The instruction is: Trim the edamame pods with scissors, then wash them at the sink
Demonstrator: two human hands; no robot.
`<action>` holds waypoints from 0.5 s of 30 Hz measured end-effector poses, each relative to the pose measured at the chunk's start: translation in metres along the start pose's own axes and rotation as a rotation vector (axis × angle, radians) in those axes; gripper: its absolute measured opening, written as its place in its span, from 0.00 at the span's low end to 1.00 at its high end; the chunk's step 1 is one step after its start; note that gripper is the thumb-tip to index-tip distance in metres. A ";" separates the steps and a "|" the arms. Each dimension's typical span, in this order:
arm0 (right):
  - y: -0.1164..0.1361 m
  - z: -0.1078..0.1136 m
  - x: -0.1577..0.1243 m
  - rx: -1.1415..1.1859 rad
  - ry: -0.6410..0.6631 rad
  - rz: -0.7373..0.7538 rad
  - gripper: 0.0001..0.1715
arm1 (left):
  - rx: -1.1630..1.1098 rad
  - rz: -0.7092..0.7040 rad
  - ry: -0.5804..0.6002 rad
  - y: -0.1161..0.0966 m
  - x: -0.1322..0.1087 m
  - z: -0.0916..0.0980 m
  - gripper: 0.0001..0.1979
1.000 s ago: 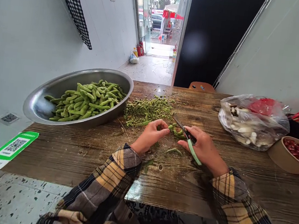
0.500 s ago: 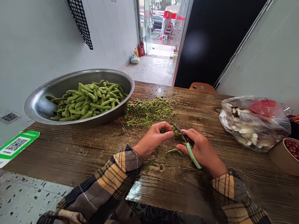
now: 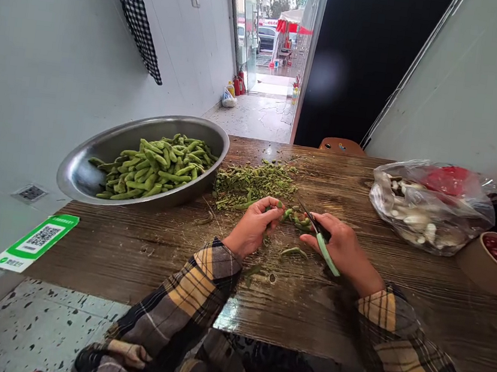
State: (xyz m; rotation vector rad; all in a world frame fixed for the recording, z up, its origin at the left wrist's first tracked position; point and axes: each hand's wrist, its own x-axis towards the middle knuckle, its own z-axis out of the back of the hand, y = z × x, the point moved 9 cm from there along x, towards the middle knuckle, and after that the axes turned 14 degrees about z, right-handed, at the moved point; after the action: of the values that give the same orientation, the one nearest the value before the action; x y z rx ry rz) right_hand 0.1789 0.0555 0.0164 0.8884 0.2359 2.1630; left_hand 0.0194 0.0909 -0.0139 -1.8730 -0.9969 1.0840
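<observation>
Between the fingertips of my left hand (image 3: 256, 224) is a green bean pod (image 3: 279, 204), mostly covered by the fingers. My right hand (image 3: 339, 245) grips a pair of scissors (image 3: 325, 253) with pale green handles, its dark blades pointing up and left beside the left fingertips. A few more bean pods (image 3: 301, 219) lie on the wooden table just behind the blades, and a single thin pod (image 3: 294, 251) rests between my wrists. Behind my left hand spreads a heap of green trimmings (image 3: 255, 182).
At the left stands a wide metal basin (image 3: 71, 171) holding many bean pods. A green QR code card (image 3: 37, 243) lies at the table's left edge. To the right are a clear plastic bag of mushrooms (image 3: 426, 214) and a paper bowl of red pieces (image 3: 477, 262).
My left hand has drawn back slightly left, away from the scissor blades, and a pod now shows at its fingertips. The whole view has shifted a little.
</observation>
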 end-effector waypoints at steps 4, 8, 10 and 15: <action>0.001 -0.005 -0.001 -0.018 0.069 -0.012 0.29 | -0.072 0.028 -0.013 0.000 0.001 0.004 0.15; 0.002 -0.010 -0.001 -0.052 0.123 -0.019 0.31 | -0.086 0.045 0.010 0.003 0.001 0.000 0.17; 0.004 -0.012 -0.001 -0.061 0.139 -0.016 0.31 | -0.072 0.048 0.033 0.005 0.001 -0.004 0.17; 0.010 -0.015 0.000 -0.043 0.143 0.009 0.31 | -0.032 0.053 0.079 0.009 0.001 -0.012 0.16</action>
State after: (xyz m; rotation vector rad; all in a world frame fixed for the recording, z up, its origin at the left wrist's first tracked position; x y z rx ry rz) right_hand 0.1631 0.0505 0.0097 0.7124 0.2559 2.2342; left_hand 0.0328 0.0850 -0.0177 -1.9628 -0.9295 1.0221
